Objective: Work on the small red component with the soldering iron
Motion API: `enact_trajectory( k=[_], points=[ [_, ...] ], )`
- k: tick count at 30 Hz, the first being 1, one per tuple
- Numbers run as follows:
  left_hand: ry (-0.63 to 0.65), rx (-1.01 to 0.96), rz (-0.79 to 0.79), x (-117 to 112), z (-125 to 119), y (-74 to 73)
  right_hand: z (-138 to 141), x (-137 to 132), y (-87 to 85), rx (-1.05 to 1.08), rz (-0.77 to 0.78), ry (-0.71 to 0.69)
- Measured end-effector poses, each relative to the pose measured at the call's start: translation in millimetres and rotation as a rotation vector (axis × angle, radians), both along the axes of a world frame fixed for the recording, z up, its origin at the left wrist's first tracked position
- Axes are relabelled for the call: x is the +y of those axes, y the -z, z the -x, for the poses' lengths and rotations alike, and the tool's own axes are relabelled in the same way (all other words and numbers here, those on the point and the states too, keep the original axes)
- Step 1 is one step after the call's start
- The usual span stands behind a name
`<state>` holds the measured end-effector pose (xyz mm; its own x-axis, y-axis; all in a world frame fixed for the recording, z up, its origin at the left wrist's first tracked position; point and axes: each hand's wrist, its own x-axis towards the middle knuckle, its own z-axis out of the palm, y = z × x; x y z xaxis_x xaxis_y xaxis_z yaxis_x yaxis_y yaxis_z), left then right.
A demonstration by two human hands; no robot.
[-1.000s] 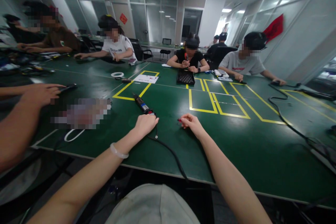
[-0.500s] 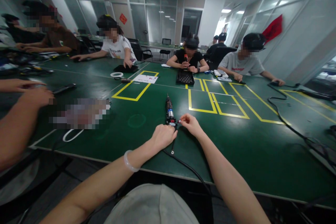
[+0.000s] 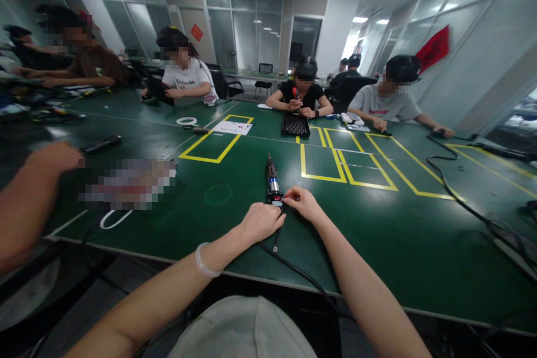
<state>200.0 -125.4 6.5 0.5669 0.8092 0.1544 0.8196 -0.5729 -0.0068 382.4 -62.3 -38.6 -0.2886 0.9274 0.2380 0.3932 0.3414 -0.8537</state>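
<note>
In the head view an electric screwdriver [image 3: 273,178] lies on the green table, tip pointing away from me. Its casing is open, baring a silver motor with a blue band and a red part near the rear. My left hand [image 3: 262,221] is closed around its rear end, covering that part. At the rear's right side my right hand [image 3: 302,202] pinches something tiny, mostly hidden by the fingertips. Below my left hand a thin wire ends in a small ring terminal [image 3: 275,249]. A black cord [image 3: 300,271] runs from beneath that hand over the table's front edge.
To the left are another person's arm [image 3: 42,196], a black tool [image 3: 102,144] and a blurred-out packet [image 3: 130,182]. Yellow tape outlines [image 3: 325,178] mark the table. Farther off are a black tray [image 3: 295,125], a white sheet [image 3: 232,128] and several people seated working.
My right hand has moved slightly closer to the screwdriver's rear. My left hand keeps its place. Across the table, a person has lifted a black tray-like object; the neighbour's arm at left has drawn back.
</note>
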Motion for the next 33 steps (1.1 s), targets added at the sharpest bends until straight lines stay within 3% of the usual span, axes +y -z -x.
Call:
enact_trajectory(
  k=[17, 22, 24, 27, 30, 33],
  points=[
    [-0.020, -0.065, 0.023, -2.0, 1.7, -0.8, -3.0, -3.2, -8.6, -0.053, -0.002, 0.032],
    [-0.106, -0.213, -0.004, -1.5, 3.5, -10.3, -3.4, -1.7, -7.7, -0.043, -0.015, -0.004],
    [-0.117, -0.282, -0.041, 4.3, 3.8, -15.7, -3.3, -0.7, -6.4, -0.036, -0.011, -0.015],
    [-0.037, -0.309, -0.089, 21.3, 2.4, -17.1, -2.9, 0.8, -5.0, -0.023, 0.005, -0.027],
    [0.020, -0.247, -0.053, 40.5, -0.9, -7.7, -2.5, 1.8, -4.2, 0.008, 0.013, -0.049],
    [-0.013, -0.183, 0.018, 51.1, -4.0, 3.6, -2.3, 2.3, -2.8, 0.059, 0.034, -0.055]
  ],
)
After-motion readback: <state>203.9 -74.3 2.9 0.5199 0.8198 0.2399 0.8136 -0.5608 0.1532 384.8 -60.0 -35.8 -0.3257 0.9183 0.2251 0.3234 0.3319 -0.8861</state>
